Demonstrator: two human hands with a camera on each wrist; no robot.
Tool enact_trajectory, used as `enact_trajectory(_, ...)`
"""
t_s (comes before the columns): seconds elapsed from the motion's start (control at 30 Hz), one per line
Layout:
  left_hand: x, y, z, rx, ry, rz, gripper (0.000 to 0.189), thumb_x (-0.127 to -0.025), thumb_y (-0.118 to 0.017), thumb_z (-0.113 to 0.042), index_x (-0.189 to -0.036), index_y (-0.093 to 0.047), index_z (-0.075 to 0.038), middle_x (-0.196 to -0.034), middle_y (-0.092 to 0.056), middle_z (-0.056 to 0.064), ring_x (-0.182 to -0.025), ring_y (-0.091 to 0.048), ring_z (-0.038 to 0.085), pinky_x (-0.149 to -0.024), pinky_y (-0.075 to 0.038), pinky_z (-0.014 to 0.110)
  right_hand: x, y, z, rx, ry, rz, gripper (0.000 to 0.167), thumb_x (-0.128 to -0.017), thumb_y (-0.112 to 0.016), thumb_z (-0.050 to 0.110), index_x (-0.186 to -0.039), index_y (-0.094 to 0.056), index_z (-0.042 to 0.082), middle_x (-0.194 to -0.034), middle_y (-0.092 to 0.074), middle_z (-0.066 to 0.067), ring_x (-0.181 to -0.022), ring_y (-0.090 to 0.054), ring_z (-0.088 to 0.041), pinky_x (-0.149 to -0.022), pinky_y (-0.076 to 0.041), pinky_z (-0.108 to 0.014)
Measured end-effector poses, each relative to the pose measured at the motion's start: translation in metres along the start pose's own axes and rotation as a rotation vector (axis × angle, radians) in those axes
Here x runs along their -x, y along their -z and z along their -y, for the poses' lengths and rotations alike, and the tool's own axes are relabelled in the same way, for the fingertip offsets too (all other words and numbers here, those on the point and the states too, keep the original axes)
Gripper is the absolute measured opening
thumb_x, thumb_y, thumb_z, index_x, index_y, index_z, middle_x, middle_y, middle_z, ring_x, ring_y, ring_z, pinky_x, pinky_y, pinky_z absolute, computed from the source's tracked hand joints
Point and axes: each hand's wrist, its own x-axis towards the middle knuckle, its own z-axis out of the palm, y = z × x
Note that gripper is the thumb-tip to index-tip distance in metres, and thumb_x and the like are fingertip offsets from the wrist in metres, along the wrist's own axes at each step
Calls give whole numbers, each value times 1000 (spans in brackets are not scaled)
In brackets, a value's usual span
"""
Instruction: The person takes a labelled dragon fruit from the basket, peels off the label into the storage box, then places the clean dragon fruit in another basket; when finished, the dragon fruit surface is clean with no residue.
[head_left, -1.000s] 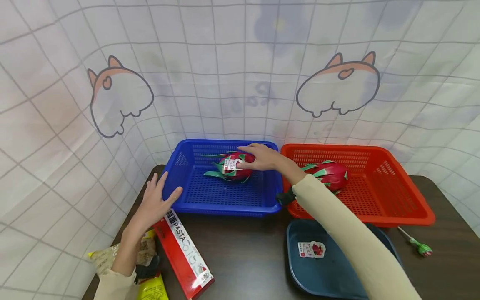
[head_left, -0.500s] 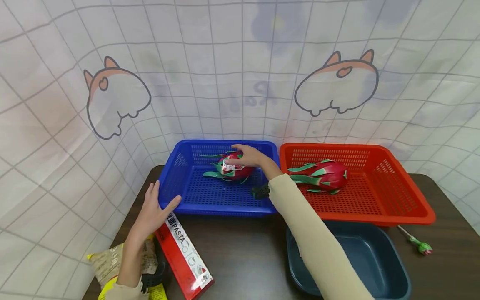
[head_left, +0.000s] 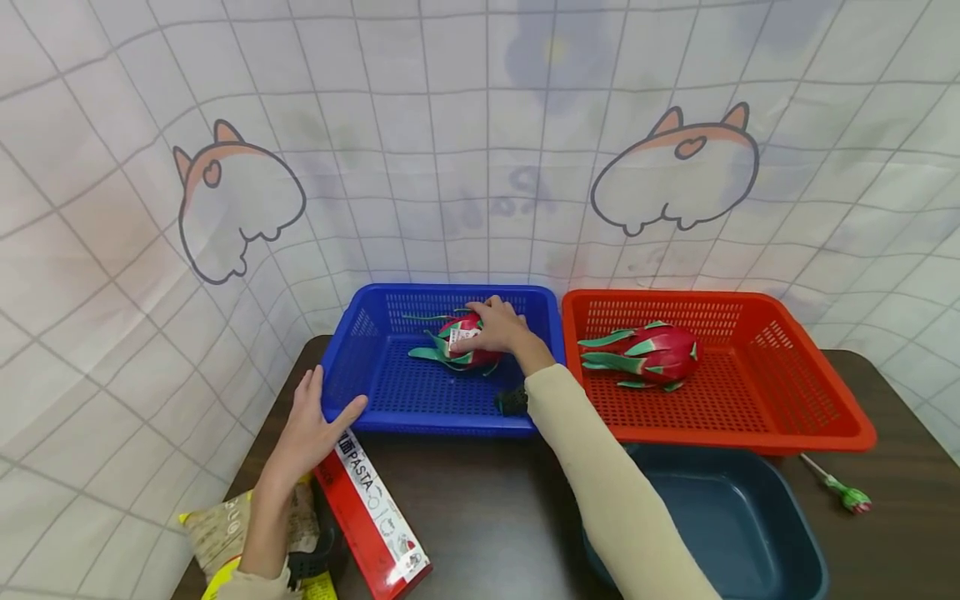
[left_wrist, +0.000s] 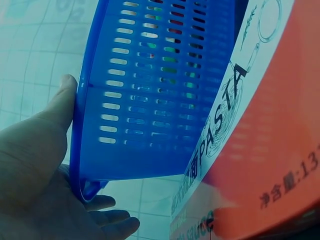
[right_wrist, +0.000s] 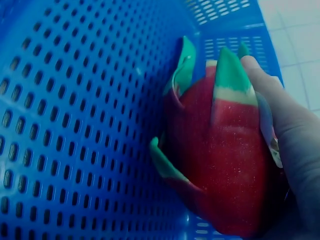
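We noted a red, oval dragon fruit with green leaf tips inside a perforated blue plastic basket, its leaves pointing left. The right hand gripped it from the right, fingers curled over the far side, thumb beside a white sticker. We recorded the left hand spread, fingers nearly straight, touching the basket's rim at the near left corner. Just nearer lay a long red-and-white pasta box; left of that, a beige-and-yellow bag. To the right we saw a red plastic basket with a second dragon fruit and, nearer, a dark blue-green rectangular tub.
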Motion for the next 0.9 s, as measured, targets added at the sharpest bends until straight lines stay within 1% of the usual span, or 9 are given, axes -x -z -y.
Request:
enact_trajectory(0.13, 2, 0, 0, -4, 16, 5, 105, -90, -55, -59, -155, 7, -6, -161, 10, 25, -146, -5, 51, -112, -14, 72, 0, -4, -1, -13, -13, 7, 87, -77, -70, 60, -149, -38, 23, -147, -38, -14, -132, -37, -33, -109, -37, -58)
enact_trajectory(0.2, 3, 0, 0, -5, 18, 2, 105, -89, -55, -60, -155, 7, -7, -161, 10, 25, -146, -5, 51, -112, -14, 72, -1, -5, -2, -21, -15, 8, 86, -77, -69, 60, -148, -38, 23, -147, -42, -12, -130, -41, -33, -106, -41, -56)
enact_trajectory(0.33, 2, 1, 0, -9, 25, -1, 105, -89, -55, -60, -155, 7, -7, -161, 10, 24, -146, -6, 51, -112, -15, 71, -1, -6, -2, -48, -27, 6, 85, -78, -69, 60, -148, -37, 24, -142, -49, -10, -125, -48, -30, -103, -45, -54)
enact_trajectory(0.6, 2, -2, -1, -8, 37, -6, 105, -89, -56, -61, -156, 6, -7, -161, 9, 24, -146, -6, 51, -112, -14, 71, -2, -7, 0, -6, -17, -29, 84, -77, -68, 62, -147, -41, 24, -140, -53, -7, -123, -50, -27, -104, -43, -53)
enact_trajectory(0.73, 1, -3, -3, -8, 40, -9, 105, -89, -55, -61, -156, 5, -7, -161, 9, 24, -146, -6, 51, -112, -14, 71, -1, -5, 0, -15, -22, -43, 83, -77, -69, 61, -146, -42, 24, -139, -54, -7, -122, -51, -28, -104, -42, -54)
enact_trajectory(0.9, 2, -2, -3, -11, 42, -4, 105, -89, -55, -61, -156, 5, -7, -161, 9, 25, -146, -6, 51, -112, -14, 71, -1, -5, 0, -17, -19, -40, 83, -77, -69, 61, -146, -42, 24, -141, -53, -8, -124, -50, -28, -104, -42, -55)
